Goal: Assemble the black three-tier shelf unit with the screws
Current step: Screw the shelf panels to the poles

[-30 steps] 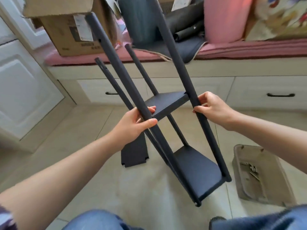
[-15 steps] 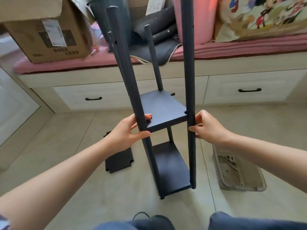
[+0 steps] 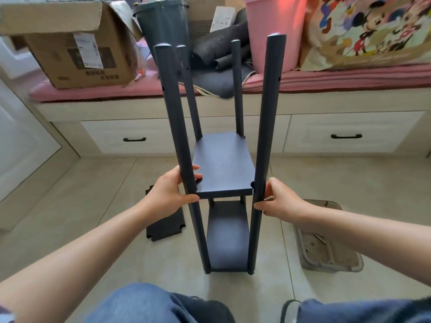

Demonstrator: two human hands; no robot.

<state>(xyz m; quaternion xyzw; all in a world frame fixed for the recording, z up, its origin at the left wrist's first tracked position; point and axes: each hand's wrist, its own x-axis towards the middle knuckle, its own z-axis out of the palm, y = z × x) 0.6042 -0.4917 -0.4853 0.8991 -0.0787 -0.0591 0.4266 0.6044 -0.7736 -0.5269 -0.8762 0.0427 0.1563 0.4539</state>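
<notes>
Tilted earlier, shelf unit (image 3: 224, 169) stands upright (both hands gripping).

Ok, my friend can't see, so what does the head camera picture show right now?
A person's left hand and right hand each grip a front pole of a black shelf unit standing upright on the floor, with two shelves fitted. A loose black shelf board lies left of it, a clear parts tray right.

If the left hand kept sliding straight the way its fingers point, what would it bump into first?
Probably the middle shelf. The left hand grips the near-left pole, and its fingertips already reach toward that shelf's edge, though depth is hard to judge.
</notes>
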